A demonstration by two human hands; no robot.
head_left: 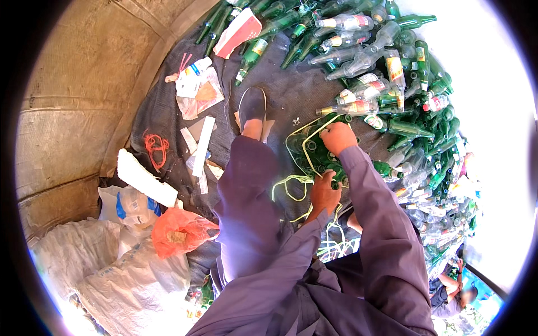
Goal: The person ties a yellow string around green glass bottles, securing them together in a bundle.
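Note:
A bundle of green glass bottles (321,149) stands before me on the dark ground sheet, necks up, with a pale yellow-green plastic strap (306,147) looped around and over it. My right hand (339,137) is curled at the far side of the bundle, by the upper run of the strap. At the near edge, my left hand (325,191) is closed around the strap, close to the bottle mouths. Loose strap coils (294,185) lie left of the bundle, and more tangled strap (336,243) lies behind my left hand.
A large heap of empty glass bottles (395,75) curves from the far side round to the right. Left lie a white foam piece (145,178), a red plastic bag (180,231), red twine (156,151) and woven sacks (134,285). Another person (452,290) sits at the lower right.

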